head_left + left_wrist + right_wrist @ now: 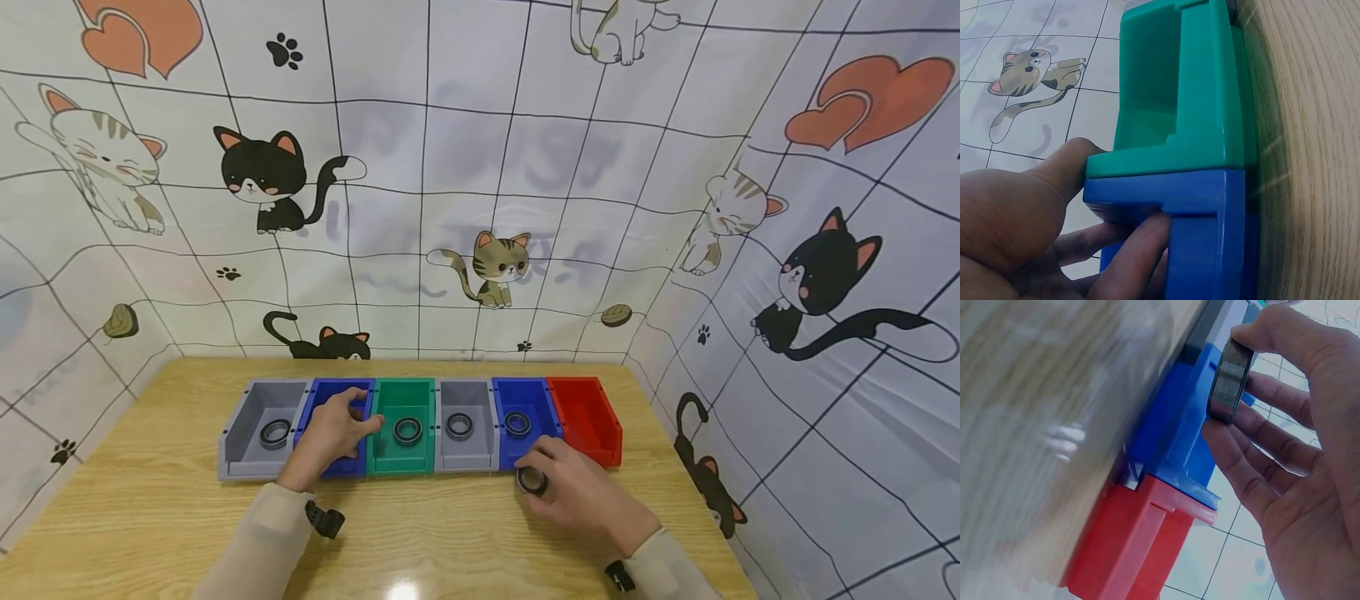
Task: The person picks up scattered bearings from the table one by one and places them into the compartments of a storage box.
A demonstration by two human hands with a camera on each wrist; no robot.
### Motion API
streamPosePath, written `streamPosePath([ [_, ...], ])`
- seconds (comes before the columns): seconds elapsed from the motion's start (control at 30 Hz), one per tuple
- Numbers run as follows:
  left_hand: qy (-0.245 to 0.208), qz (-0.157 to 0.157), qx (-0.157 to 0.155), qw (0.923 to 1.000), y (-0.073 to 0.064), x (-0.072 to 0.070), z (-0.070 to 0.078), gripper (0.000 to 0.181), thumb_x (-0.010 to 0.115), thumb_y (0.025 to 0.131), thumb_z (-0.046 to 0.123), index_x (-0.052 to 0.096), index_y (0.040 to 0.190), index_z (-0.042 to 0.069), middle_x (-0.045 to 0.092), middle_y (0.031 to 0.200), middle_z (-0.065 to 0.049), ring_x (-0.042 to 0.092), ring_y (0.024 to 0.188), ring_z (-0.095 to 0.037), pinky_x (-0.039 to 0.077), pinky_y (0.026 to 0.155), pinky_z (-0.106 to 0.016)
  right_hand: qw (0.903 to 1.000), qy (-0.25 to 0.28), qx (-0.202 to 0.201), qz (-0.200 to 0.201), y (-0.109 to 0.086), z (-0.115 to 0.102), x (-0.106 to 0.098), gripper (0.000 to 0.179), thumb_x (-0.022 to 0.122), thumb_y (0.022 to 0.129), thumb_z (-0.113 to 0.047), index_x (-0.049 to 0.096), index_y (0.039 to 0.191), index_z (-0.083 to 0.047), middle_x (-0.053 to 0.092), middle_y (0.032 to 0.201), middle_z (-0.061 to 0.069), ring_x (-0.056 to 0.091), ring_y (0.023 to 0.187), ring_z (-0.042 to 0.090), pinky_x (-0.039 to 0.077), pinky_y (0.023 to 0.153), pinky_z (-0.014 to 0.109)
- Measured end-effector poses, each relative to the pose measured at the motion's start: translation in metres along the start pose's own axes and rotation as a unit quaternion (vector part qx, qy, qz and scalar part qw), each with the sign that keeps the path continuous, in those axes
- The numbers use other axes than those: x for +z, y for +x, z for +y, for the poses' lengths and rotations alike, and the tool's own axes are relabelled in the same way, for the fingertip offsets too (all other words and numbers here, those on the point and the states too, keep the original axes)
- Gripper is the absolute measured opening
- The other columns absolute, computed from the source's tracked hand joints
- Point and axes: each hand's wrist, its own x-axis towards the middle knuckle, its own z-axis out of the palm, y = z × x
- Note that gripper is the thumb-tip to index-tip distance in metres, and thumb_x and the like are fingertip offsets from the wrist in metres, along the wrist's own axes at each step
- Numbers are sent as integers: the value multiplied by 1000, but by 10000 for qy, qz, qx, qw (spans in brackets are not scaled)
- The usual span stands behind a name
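My right hand pinches a ball bearing between thumb and fingers, in front of the right blue bin. In the right wrist view this bearing is held edge-on, with its smooth metal rim showing. My left hand reaches into the left blue bin, thumb and fingers spread. In the left wrist view, its fingers are inside that bin and its thumb is by the rim of the green bin. The hand covers much of the blue bin's inside; no held thing shows there.
Bearings lie in the left grey bin, the green bin, the middle grey bin and the right blue bin. No bearing shows in the red bin at the right end. The bins stand in one row on a wooden table, before a cat-patterned cloth.
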Motion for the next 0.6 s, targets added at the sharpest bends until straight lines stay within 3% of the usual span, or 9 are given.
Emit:
streamPosePath([
  [0.23, -26, 16, 1, 10000, -1, 0, 2, 72, 80, 111, 24, 49, 170, -4, 74, 142, -36, 82, 71, -24, 72, 71, -45, 9994, -51, -89, 345, 3, 7, -7, 42, 100, 93, -27, 85, 132, -19, 72, 124, -3, 70, 109, 10, 72, 95, 30],
  [0.6, -2, 30, -50, 10000, 0, 0, 2, 72, 81, 110, 24, 50, 169, -4, 74, 141, -36, 82, 71, -24, 71, 69, -43, 9984, -62, 161, 542, 9, 19, -17, 42, 98, 93, -27, 85, 133, -20, 74, 127, -2, 69, 112, 12, 72, 95, 31],
])
